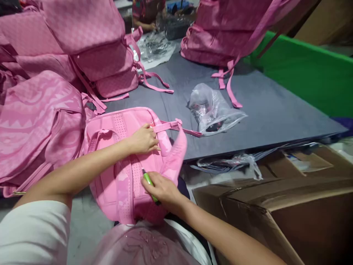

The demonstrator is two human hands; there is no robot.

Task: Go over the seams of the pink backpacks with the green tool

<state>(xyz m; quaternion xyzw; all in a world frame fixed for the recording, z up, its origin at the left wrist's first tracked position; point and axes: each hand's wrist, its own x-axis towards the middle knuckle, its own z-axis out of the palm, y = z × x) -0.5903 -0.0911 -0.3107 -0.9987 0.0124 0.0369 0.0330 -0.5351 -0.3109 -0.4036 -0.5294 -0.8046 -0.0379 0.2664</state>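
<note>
A pink backpack (110, 198) lies with its padded, strapped side up, partly on the table edge and partly over my lap. My left hand (145, 140) is closed on its upper right part, fingers curled beside a narrow webbing strap (164, 126). In my right hand (162, 187) is a small green-handled tool (148, 179) with a thin tip pointing up and left, just above the back panel. Its exact kind is not clear. A padded shoulder strap (176, 154) stands out loosely at the right, past my right hand.
Several pink backpacks (85, 29) are piled at left, and another (212, 40) stands at the back. A clear plastic bag (211, 106) with small items lies on the grey table (264, 110). Cardboard boxes (248, 198) stand at lower right, a green panel (306, 70) beyond. Another person (147, 16) is behind.
</note>
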